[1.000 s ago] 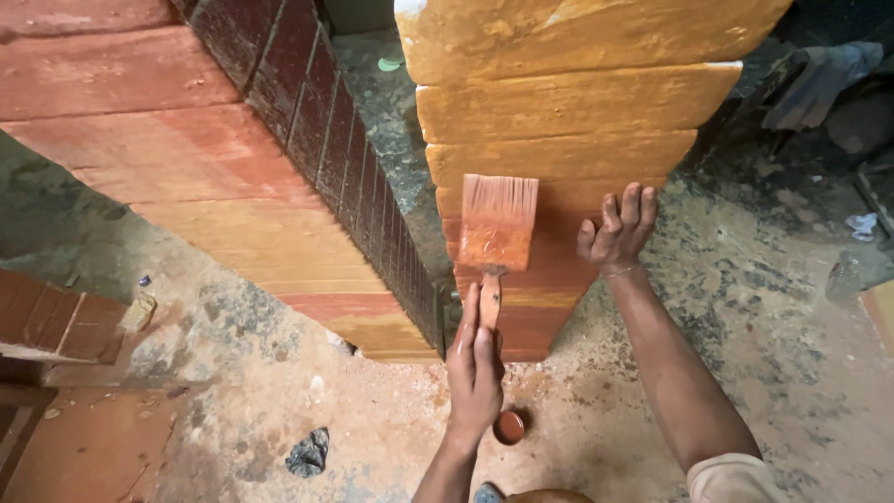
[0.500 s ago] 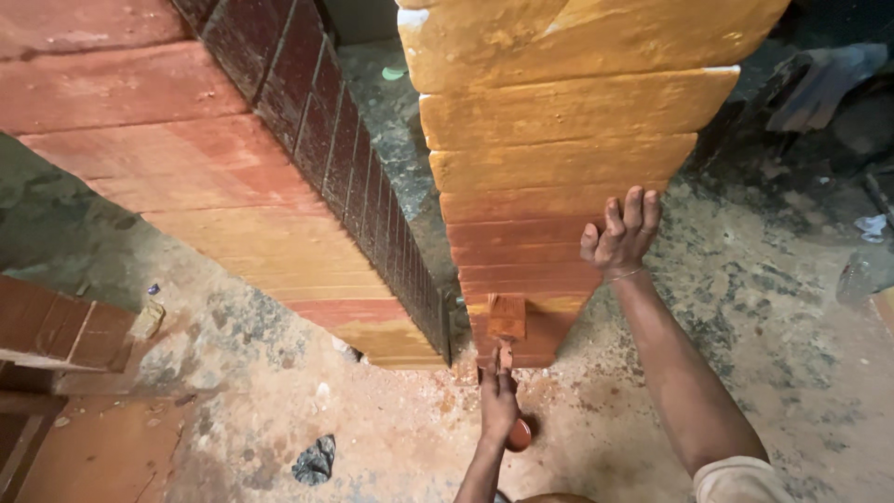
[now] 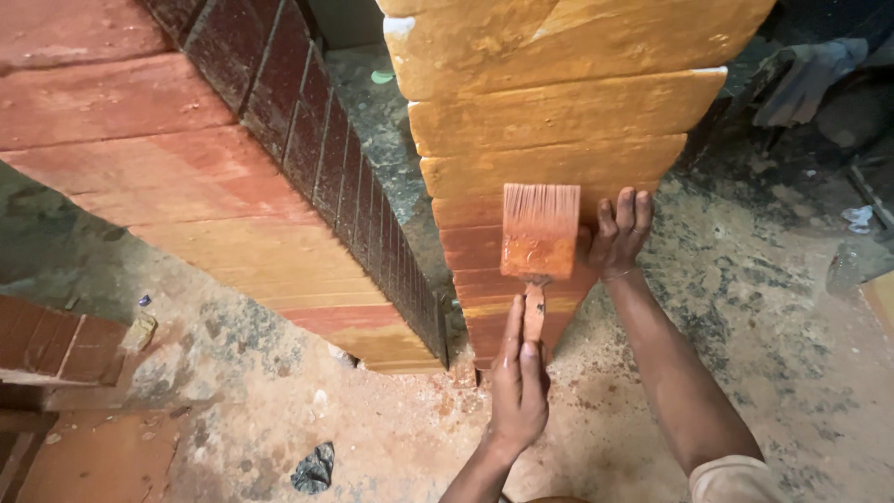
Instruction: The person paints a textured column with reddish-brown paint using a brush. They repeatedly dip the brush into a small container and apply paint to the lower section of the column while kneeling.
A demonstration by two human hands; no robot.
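- A stepped wooden column (image 3: 559, 112) fills the upper middle of the view. Its upper boards are yellow-orange; its lower boards, near the floor, are red-brown with wet stain.
- A second stepped wooden piece (image 3: 140, 186) lies to the left, part red, part yellow, with a dark slatted panel (image 3: 307, 121) along its edge.
- The dusty floor (image 3: 764, 307) is speckled with sawdust and red smears.
- The right hand (image 3: 619, 233) is open, fingers spread, palm flat against the column's right edge, steadying it.
- The left hand (image 3: 519, 387) is closed around the handle of a wide flat brush (image 3: 538, 237), index finger laid along the handle.
- The brush's long axis runs upright in the view, bristles pointing up and away from the person, pressed on the boundary between the red and yellow boards.
- Judged from this, the step in hand is staining the column; the next stroke likely calls for carrying the colour onto the yellow board above, keeping the bristles flat.
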